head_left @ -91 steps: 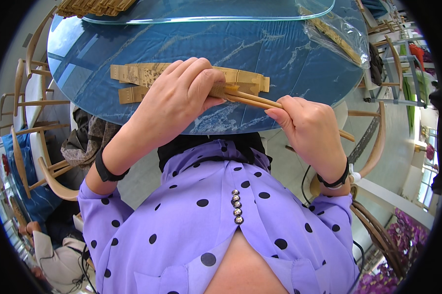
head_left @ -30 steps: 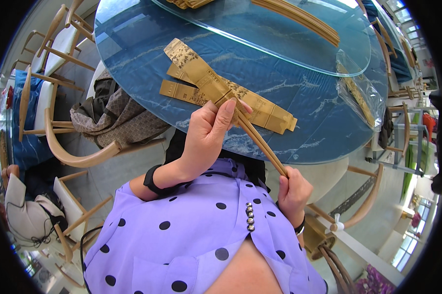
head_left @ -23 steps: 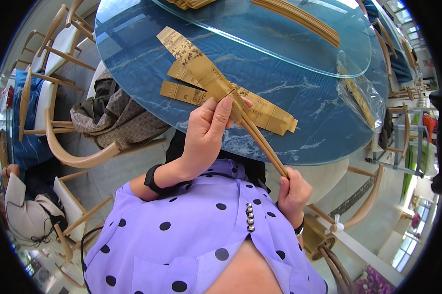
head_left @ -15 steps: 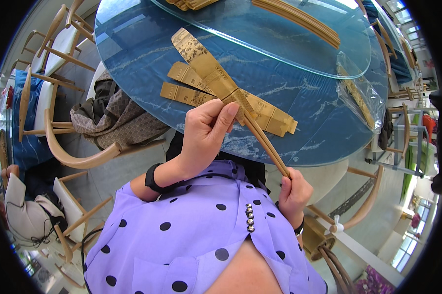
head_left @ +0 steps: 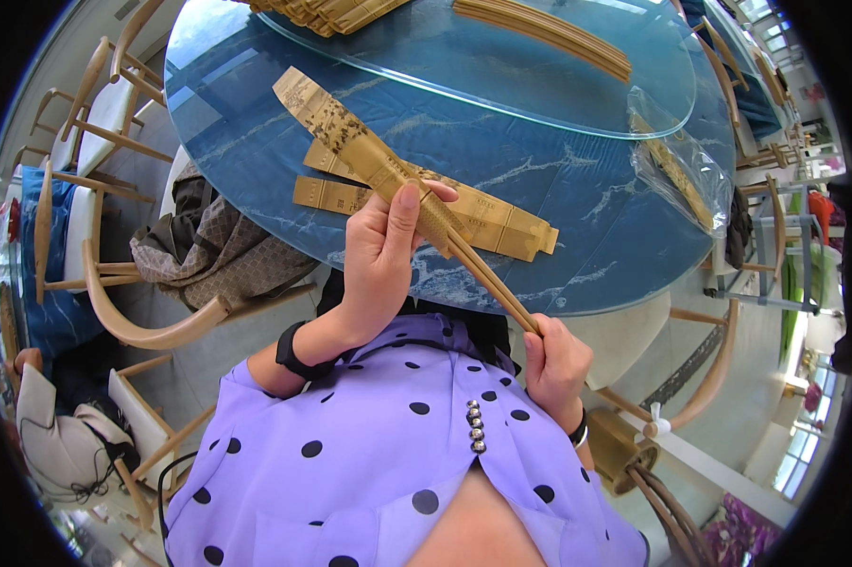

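A wooden chair (head_left: pixel 152 331) with a brown bag (head_left: pixel 218 250) on its seat stands at the left, just beside the blue table (head_left: pixel 577 189). Next comes the left hand (head_left: pixel 383 260), clasped round the middle of a folded fan (head_left: pixel 397 194), thumb laid along its upper face. The fan is held in the air above the near table edge, its paper end slanting up and left, its bamboo ribs running down and right. Under it, two flat gold sleeves (head_left: pixel 487 222) lie on the table. The right hand (head_left: pixel 553 364) is closed round the rib ends, close to the body.

The fan looks about to be worked along its length, so the grip should be firm at the ribs and light on the paper (folded paper creases easily). Keeping both hands in line with the fan would avoid twisting the slats. Farther right, a clear bag (head_left: pixel 676 170) holds another fan, and more stacked fans (head_left: pixel 539 33) lie on the glass turntable (head_left: pixel 634 104).
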A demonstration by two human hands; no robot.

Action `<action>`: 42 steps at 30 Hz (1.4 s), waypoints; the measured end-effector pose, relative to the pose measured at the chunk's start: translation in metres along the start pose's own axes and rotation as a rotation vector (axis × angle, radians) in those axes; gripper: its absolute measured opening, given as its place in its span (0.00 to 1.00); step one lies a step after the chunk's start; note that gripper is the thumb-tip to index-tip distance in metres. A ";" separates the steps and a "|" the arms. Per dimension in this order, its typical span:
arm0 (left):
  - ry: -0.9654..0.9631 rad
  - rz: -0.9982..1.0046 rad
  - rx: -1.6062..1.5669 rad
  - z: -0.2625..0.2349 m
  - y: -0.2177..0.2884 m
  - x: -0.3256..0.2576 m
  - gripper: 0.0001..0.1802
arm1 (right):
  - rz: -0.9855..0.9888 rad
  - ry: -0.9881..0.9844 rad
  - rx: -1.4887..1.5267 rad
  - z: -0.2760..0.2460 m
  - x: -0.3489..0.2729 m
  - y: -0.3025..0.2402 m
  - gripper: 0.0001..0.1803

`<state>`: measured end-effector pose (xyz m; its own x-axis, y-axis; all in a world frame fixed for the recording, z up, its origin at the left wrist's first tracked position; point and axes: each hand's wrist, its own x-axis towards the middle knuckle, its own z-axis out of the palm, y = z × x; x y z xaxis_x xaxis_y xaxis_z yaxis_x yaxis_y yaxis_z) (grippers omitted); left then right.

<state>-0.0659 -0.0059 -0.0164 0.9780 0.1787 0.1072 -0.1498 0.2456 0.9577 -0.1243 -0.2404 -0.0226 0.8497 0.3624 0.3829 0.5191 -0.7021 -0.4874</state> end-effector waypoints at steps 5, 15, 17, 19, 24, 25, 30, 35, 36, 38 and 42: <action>0.020 -0.030 -0.015 0.002 -0.003 -0.004 0.25 | -0.022 0.017 -0.029 0.002 0.002 0.002 0.10; 0.061 0.068 0.052 0.003 -0.016 -0.001 0.29 | -0.040 0.045 -0.046 -0.002 0.004 0.005 0.11; 0.016 0.067 0.065 0.007 -0.012 -0.004 0.29 | -0.045 0.053 -0.057 -0.001 0.008 0.002 0.11; -0.010 0.046 0.066 0.009 -0.007 -0.005 0.29 | -0.047 0.057 -0.068 -0.001 0.010 0.001 0.11; 0.051 -0.015 -0.130 0.001 -0.001 0.002 0.27 | -0.033 0.040 -0.056 -0.004 0.009 0.004 0.11; 0.039 0.059 -0.028 -0.001 -0.004 0.002 0.26 | -0.031 0.040 -0.057 -0.004 0.009 0.004 0.11; 0.049 0.193 0.048 0.004 -0.005 -0.003 0.22 | -0.034 0.049 -0.053 -0.003 0.009 0.001 0.11; 0.058 0.162 0.107 0.001 -0.010 -0.004 0.23 | -0.048 0.051 -0.068 -0.002 0.011 0.001 0.12; 0.048 0.143 0.086 -0.002 -0.012 -0.002 0.23 | -0.049 0.051 -0.071 -0.002 0.011 0.001 0.12; 0.052 0.108 0.029 -0.004 -0.009 0.004 0.23 | -0.054 0.037 -0.080 -0.005 0.012 0.002 0.12; 0.072 0.035 -0.056 -0.002 -0.001 0.007 0.23 | -0.055 0.026 -0.082 -0.004 0.010 0.004 0.13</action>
<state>-0.0594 -0.0027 -0.0172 0.9595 0.2556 0.1186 -0.1934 0.2911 0.9370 -0.1139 -0.2414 -0.0177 0.8168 0.3863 0.4286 0.5549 -0.7295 -0.3999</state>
